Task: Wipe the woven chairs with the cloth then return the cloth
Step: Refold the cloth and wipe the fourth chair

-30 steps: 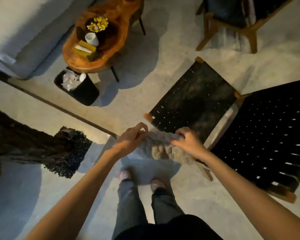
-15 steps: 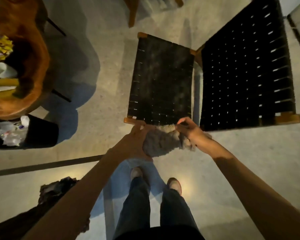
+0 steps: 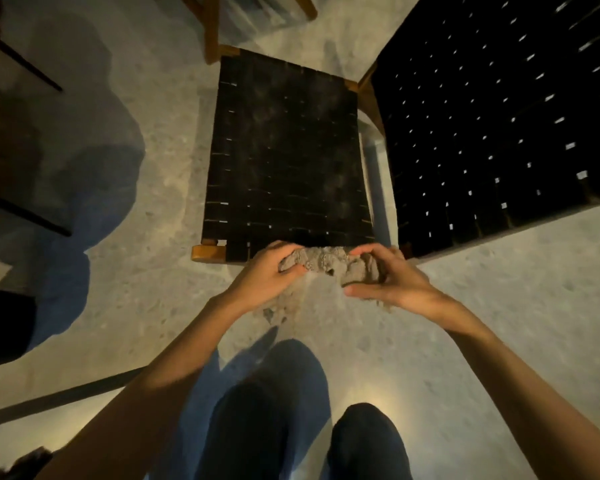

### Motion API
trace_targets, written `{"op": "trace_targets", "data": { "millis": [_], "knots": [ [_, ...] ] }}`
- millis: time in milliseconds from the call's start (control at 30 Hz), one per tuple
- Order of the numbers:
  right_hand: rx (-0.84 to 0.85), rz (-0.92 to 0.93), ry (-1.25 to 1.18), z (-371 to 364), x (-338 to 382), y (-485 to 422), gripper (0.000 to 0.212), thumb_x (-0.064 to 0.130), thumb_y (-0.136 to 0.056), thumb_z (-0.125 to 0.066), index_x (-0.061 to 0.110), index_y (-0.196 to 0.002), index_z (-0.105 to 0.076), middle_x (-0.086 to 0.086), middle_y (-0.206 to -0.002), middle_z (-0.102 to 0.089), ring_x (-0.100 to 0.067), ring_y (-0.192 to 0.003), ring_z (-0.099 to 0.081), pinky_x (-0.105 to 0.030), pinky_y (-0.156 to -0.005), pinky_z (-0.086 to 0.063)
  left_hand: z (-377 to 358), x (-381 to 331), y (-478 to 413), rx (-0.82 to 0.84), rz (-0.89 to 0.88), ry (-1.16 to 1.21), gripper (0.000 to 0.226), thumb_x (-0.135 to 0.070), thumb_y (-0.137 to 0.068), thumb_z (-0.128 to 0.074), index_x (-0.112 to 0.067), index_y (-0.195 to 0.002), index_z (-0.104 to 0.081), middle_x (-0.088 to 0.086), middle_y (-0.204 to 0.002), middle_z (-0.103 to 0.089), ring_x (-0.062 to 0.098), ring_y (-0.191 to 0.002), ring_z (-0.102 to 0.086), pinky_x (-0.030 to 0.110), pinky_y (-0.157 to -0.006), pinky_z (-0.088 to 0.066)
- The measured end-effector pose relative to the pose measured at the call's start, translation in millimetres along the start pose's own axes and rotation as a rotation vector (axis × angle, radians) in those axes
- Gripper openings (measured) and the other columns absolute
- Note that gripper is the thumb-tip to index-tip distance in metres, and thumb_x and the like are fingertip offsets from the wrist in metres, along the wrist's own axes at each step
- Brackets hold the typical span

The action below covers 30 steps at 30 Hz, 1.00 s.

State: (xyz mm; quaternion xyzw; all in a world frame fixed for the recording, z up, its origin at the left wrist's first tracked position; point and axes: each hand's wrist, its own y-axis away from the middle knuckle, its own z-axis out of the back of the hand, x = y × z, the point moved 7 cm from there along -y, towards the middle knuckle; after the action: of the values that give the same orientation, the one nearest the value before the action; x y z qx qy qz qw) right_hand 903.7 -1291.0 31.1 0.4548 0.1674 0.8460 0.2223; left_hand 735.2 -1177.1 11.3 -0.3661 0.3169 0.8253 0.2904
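Both hands, left hand (image 3: 264, 275) and right hand (image 3: 392, 278), grip the bunched cloth (image 3: 326, 263) at frame center, just at the dusty woven seat's (image 3: 284, 157) near edge, likely gathering it into a wiping pad.

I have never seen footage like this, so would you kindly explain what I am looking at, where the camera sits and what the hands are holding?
There is no machine here: a person wears a wide-angle camera on the head, looking down past their own arms and dark trousers to a pale speckled stone floor. The left hand and the right hand each have a grip on one end of a crumpled grey fluffy cloth, bunched between them. Just beyond it stands a low black woven seat with a wooden frame, its webbing showing pale dusty smears. To its right is a second, larger black woven chair panel. The cloth is level with the near edge of the low seat; whether it touches it cannot be told.
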Motion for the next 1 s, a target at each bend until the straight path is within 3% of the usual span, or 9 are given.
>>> {"op": "trace_targets", "data": {
  "millis": [100, 267, 400, 500, 567, 633, 733, 867, 1000],
  "knots": [
    [-0.049, 0.117, 0.084, -20.0, -25.8, -47.9, 0.062, 0.042, -0.062, -0.086, 0.057, -0.103, -0.043, 0.011, -0.114, -0.029, -0.012, -0.118, -0.036, -0.024, -0.104, -0.036, -7.4, 28.2, -38.0, -0.039, -0.077, -0.159, 0.04, -0.023, -0.094, -0.055, -0.018, -0.134, -0.05, -0.006, -0.132, -0.048, 0.008, -0.12, -0.047, 0.022, -0.098, -0.04],
    [-0.154, 0.194, 0.084, -47.8, -50.2, -131.4, 0.021, 0.038, -0.088, -0.065, 0.035, -0.107, -0.058, 0.006, -0.12, -0.04, -0.012, -0.122, -0.036, -0.031, -0.107, -0.032, -4.9, 77.4, -91.4, -0.054, -0.051, -0.545, 0.045, -0.037, -0.098, -0.045, -0.025, -0.141, -0.04, -0.006, -0.147, -0.037, 0.015, -0.136, -0.03, 0.038, -0.112, -0.022],
    [-0.173, 0.152, 0.373, -70.3, -76.0, -176.5, 0.027, 0.048, -0.097, -0.043, 0.037, -0.112, -0.062, 0.01, -0.15, -0.031, -0.026, -0.137, -0.024, -0.043, -0.108, -0.016, -7.6, 90.4, -101.2, -0.276, -0.088, -0.679, 0.049, -0.052, -0.094, -0.044, -0.032, -0.138, -0.038, -0.003, -0.14, -0.033, 0.019, -0.132, -0.023, 0.041, -0.11, -0.022],
    [-0.216, 0.191, 0.331, -65.6, -80.3, -179.0, 0.037, 0.048, -0.099, -0.037, 0.031, -0.11, -0.068, 0.013, -0.15, -0.03, -0.024, -0.136, -0.019, -0.043, -0.109, -0.015, -24.7, 91.7, -95.1, -0.19, -0.158, -0.731, 0.076, -0.069, -0.076, -0.058, -0.041, -0.14, -0.028, -0.004, -0.134, -0.034, 0.02, -0.126, -0.026, 0.04, -0.105, -0.025],
    [-0.217, 0.273, 0.302, -61.6, -79.9, -175.8, 0.042, 0.042, -0.101, -0.037, 0.018, -0.102, -0.072, 0.007, -0.141, -0.041, -0.015, -0.13, -0.026, -0.034, -0.107, -0.017, -33.6, 94.8, -90.1, -0.127, -0.174, -0.798, 0.098, -0.069, -0.063, -0.07, -0.045, -0.141, -0.016, -0.006, -0.134, -0.036, 0.02, -0.127, -0.029, 0.043, -0.109, -0.024],
    [-0.231, 0.352, 0.319, -59.7, -79.9, -169.4, 0.037, 0.032, -0.1, -0.043, 0.01, -0.091, -0.071, 0.004, -0.126, -0.051, -0.008, -0.118, -0.035, -0.024, -0.099, -0.022, -35.8, 96.8, -83.5, -0.126, -0.164, -0.746, 0.098, -0.05, -0.065, -0.08, -0.041, -0.139, -0.017, -0.008, -0.131, -0.039, 0.017, -0.123, -0.037, 0.043, -0.11, -0.028],
    [-0.299, 0.39, 0.279, -54.4, -81.2, -160.7, 0.03, 0.025, -0.101, -0.044, 0.008, -0.084, -0.063, -0.003, -0.091, -0.062, -0.013, -0.082, -0.053, -0.027, -0.076, -0.038, -33.6, 97.5, -75.5, -0.115, -0.134, -0.456, 0.069, -0.016, -0.076, -0.076, -0.034, -0.125, -0.031, -0.008, -0.117, -0.047, 0.011, -0.108, -0.049, 0.034, -0.092, -0.048],
    [-0.45, 0.417, 0.289, -36.1, -74.1, -149.7, 0.016, 0.015, -0.101, -0.042, 0.014, -0.096, -0.057, 0.001, -0.079, -0.056, -0.013, -0.071, -0.052, -0.024, -0.058, -0.031, -22.5, 91.4, -67.2, -0.236, -0.136, -0.257, 0.034, -0.014, -0.09, -0.061, -0.026, -0.121, -0.055, -0.007, -0.115, -0.059, 0.006, -0.103, -0.055, 0.018, -0.079, -0.047],
    [-0.506, 0.5, 0.3, -14.4, -56.0, -135.5, 0.016, 0.016, -0.101, -0.041, 0.012, -0.097, -0.056, 0.004, -0.081, -0.054, -0.009, -0.072, -0.05, -0.021, -0.063, -0.03, -9.0, 76.7, -57.9, -0.278, -0.126, -0.126, 0.042, -0.015, -0.09, -0.061, -0.026, -0.13, -0.054, -0.015, -0.112, -0.056, -0.006, -0.092, -0.052, 0.01, -0.075, -0.042]
  ]
}}
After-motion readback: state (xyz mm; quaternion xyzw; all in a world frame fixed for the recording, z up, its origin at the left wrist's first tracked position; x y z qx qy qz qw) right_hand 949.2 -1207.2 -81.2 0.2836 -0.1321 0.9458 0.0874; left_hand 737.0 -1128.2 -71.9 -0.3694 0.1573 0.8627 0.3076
